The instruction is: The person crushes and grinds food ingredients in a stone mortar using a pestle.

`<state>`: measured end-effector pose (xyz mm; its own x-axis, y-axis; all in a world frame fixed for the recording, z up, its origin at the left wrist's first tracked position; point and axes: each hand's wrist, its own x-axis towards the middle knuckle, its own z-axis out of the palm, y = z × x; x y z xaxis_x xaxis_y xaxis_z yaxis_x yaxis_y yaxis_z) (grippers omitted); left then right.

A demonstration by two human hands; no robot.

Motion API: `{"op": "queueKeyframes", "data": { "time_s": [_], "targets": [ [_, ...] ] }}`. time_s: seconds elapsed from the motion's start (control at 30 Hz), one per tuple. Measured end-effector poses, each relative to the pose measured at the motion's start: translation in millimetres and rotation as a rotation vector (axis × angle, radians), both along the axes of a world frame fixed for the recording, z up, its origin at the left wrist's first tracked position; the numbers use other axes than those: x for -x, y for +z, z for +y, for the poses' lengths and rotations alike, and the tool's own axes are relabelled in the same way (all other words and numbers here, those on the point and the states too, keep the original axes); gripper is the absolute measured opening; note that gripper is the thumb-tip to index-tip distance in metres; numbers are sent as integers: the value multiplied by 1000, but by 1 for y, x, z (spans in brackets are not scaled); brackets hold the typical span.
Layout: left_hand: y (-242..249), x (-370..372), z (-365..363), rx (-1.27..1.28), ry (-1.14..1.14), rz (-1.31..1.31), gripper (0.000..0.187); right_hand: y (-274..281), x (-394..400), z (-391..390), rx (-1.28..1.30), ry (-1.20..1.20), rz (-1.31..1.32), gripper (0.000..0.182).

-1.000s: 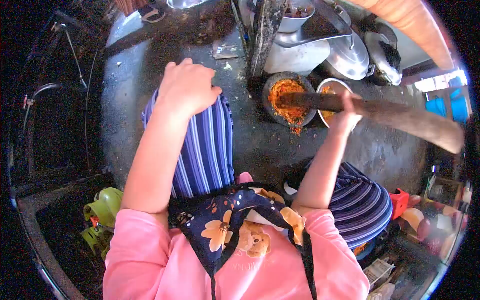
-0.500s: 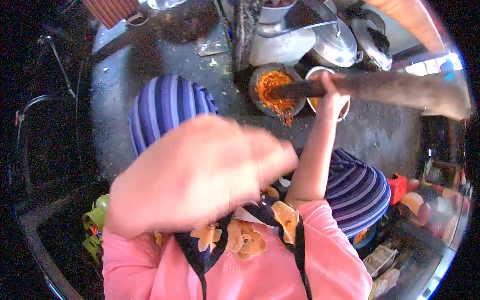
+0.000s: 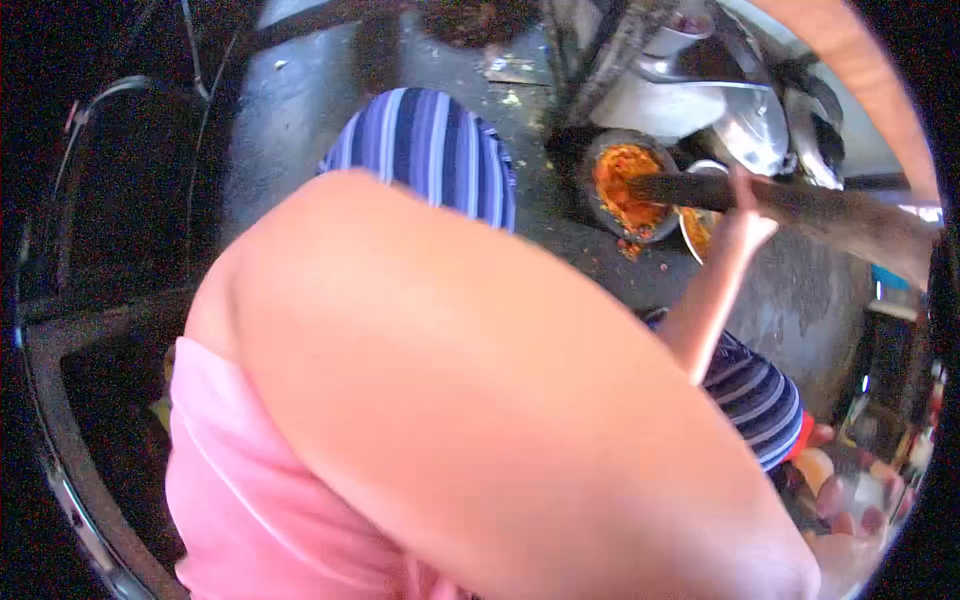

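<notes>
My right hand (image 3: 748, 226) is wrapped around a long, thick wooden pestle (image 3: 820, 205). The pestle leans sideways, its dark end down in an orange-red mash (image 3: 622, 180) inside a stone mortar (image 3: 655, 233). Mash bits lie on the floor below the mortar's rim. Beside the mortar, partly behind the pestle and my hand, is a metal bowl (image 3: 686, 236) with orange contents. My left forearm (image 3: 470, 370) crosses very close to the camera and covers much of the view; its hand lies beyond the lower edge.
My knees in striped cloth (image 3: 425, 140) stand either side of the floor space. Metal lids (image 3: 755, 130) and pots rest behind the mortar. At upper right a blurred bare limb (image 3: 860, 60) enters. Clear plastic bags (image 3: 855, 495) lie at lower right.
My left arm has swung up closer to the camera, and its hand has left the view. My right hand keeps its grip on the pestle. The whole view has shifted, moving the mortar rightward.
</notes>
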<state>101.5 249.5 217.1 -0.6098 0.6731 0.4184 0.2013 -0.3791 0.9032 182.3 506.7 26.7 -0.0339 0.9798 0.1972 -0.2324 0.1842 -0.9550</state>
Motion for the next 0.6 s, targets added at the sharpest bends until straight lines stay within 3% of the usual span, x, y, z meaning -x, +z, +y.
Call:
{"op": "queueKeyframes", "data": {
  "time_s": [0.1, 0.13, 0.17, 0.2, 0.27, 0.3, 0.37, 0.4, 0.43, 0.5, 0.6],
  "targets": [
    [-9, 32, -17, 167, -162, 91, 43, 14, 6, 2, -67, -17, 53, 23],
    [-8, 41, -22, 224, -260, 162, 43, -14, -3, 23, -152, -132, -186, 44],
    [-6, 51, -25, 290, -363, 261, 44, -41, 4, 16, -18, -327, -252, 67],
    [-1, 62, -31, 362, -458, 385, 44, -100, 7, 32, -251, -270, -208, 39],
    [16, 77, -37, 478, -655, 673, 44, -126, 15, 2, 59, -104, 36, 61],
    [24, 83, -41, 519, -739, 807, 44, -109, 19, -6, 85, -141, 61, 63],
    [39, 89, -42, 553, -870, 984, 45, -64, 23, -11, 92, -171, 201, 48],
    [40, 89, -42, 553, -909, 1047, 45, -58, 13, 8, -96, -154, 60, 28],
    [41, 86, -42, 535, -925, 1086, 45, -33, 7, 10, -113, -122, 36, 16],
    [45, 72, -41, 464, -916, 1145, 46, 30, 7, -6, -127, -112, -2, 14],
    [43, 41, -26, 311, -836, 1191, 47, 24, 15, -5, -145, -127, 101, 16]
  ]
}}
